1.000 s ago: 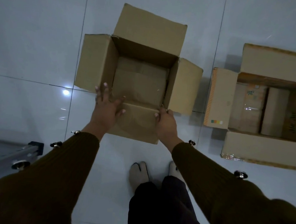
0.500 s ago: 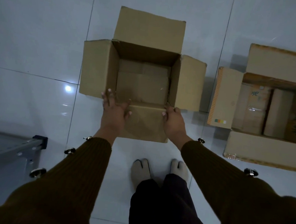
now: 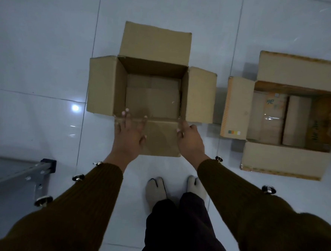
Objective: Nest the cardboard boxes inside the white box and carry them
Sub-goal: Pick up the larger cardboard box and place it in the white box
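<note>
An open brown cardboard box stands on the white tiled floor in front of me, all its flaps spread outward. My left hand lies flat on the near flap, fingers spread and reaching the box's near rim. My right hand touches the right end of that flap with loosely curled fingers. To the right stands a second open box, white outside with an orange-striped left flap, and smaller cardboard boxes sit inside it.
A grey metal frame with a black-capped end lies at the lower left. My feet in light socks stand just behind the brown box. A light reflects off the tile to the left of the box.
The view has shifted, so the brown box sits more squarely ahead. My left hand has flattened and slid forward on the near flap; my right hand stays at the flap's right end.
</note>
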